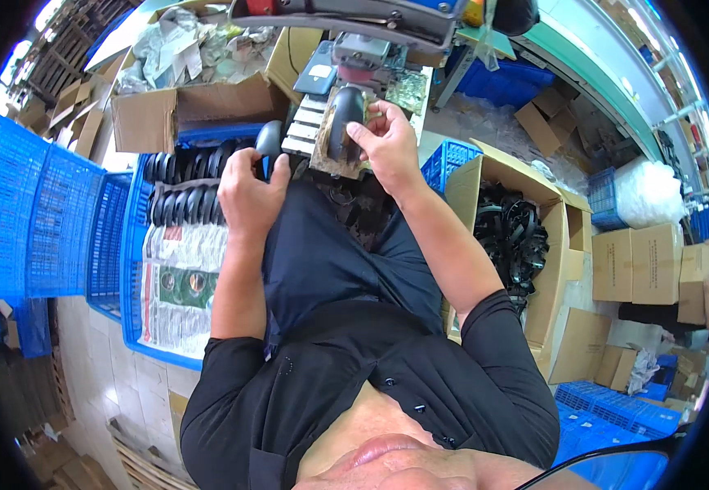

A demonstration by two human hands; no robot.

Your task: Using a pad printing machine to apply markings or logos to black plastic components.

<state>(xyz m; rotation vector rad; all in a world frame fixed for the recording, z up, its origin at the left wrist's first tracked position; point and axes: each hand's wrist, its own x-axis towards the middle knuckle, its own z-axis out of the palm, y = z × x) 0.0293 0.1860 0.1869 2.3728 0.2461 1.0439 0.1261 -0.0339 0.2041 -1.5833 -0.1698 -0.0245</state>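
Our left grip [250, 196] is closed around a black piece [269, 140], smooth and curved, with the thumb on its right side and the fingers on its left. The rounded end of the piece stands up above our fingertips, just beside the left edge of the worktop [299, 135], which is made of pale slats.

Our right grip [391, 147] is at a second, dark piece [343, 114], also curved and glossy, which lies lengthwise on a brown block [322, 149] at the near end of the worktop. The thumb rests against this piece and the fingers bend at its right side; we cannot tell how firmly they close on it. A grey machine [361, 51] stands just beyond the block, and a phone [314, 72] lies to its left.

To our left, a blue tray [132, 327] holds two rows of black parts [187, 204], with newspaper [179, 273] spread on the near side of them. Beyond the tray we see a box [228, 102] full of crumpled bags [179, 49]. To our right, an open carton [546, 192] contains a heap of black strips [510, 237], near a small blue crate [450, 159].
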